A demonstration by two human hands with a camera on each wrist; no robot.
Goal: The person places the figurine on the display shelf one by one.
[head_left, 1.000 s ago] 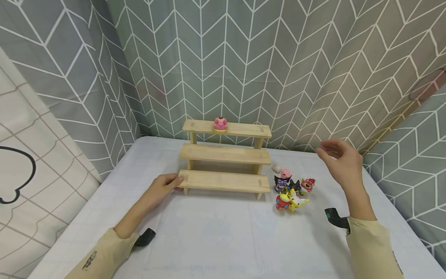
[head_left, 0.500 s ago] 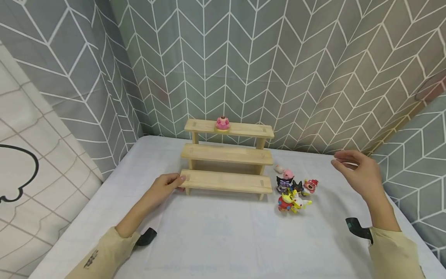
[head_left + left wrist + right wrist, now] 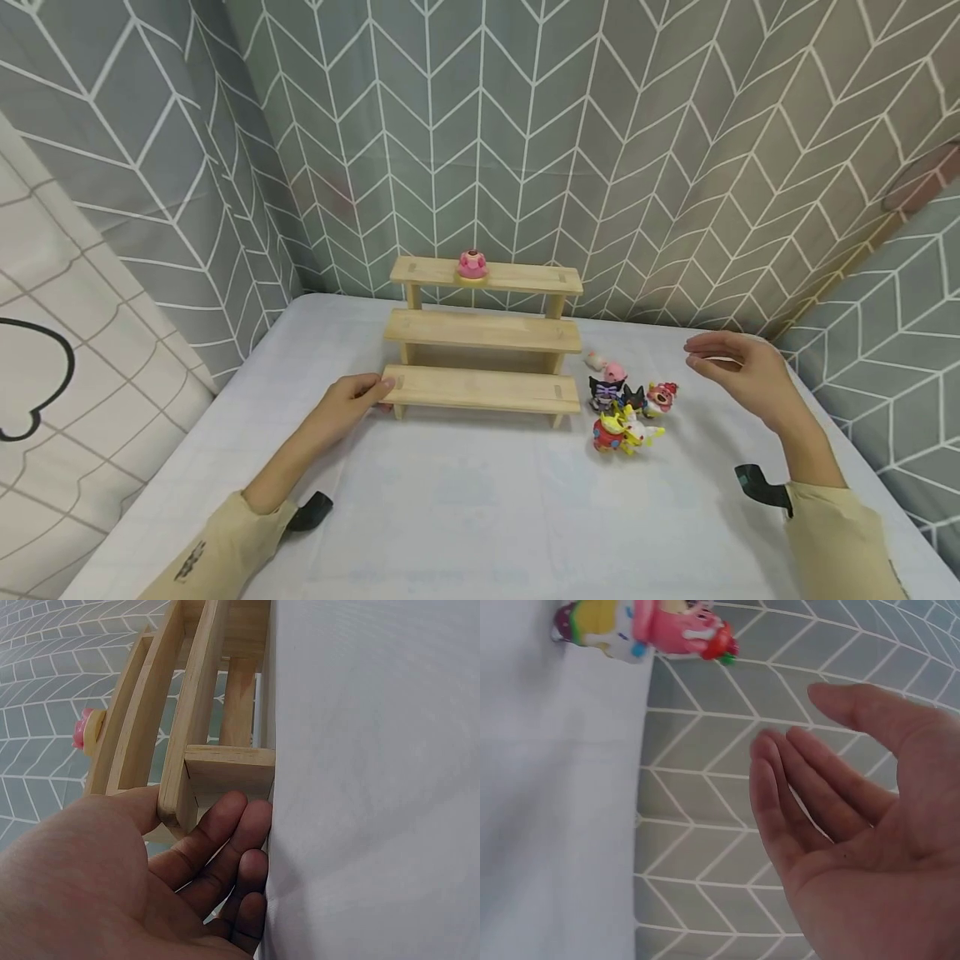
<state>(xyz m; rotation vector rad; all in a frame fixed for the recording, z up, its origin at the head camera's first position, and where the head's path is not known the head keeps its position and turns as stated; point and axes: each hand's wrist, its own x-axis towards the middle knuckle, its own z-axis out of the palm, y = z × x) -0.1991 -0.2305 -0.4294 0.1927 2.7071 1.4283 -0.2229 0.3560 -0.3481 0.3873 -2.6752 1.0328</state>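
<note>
A three-tier wooden display shelf [image 3: 480, 333] stands on the table, a pink figurine [image 3: 472, 264] on its top tier. My left hand [image 3: 348, 407] grips the left end of the lowest tier; in the left wrist view the thumb lies on the board and the curled fingers [image 3: 217, 836] are beneath it. Right of the shelf, several small figurines [image 3: 626, 408] stand bunched together. My right hand [image 3: 746, 375] hovers to their right, relaxed and holding nothing. A pink figurine with a red and green top [image 3: 679, 630] appears near it in the right wrist view.
A white cloth [image 3: 450, 517] covers the table. Grey curtains with white chevron lines [image 3: 510, 150] hang behind and at the sides. A white tiled-pattern sheet [image 3: 82, 333] hangs at the left. Both wrists carry black camera mounts [image 3: 761, 487].
My right hand has gone right and down a little, then drifted slightly back left. The left hand stays on the shelf's end. Shelf and figurines stand as before.
</note>
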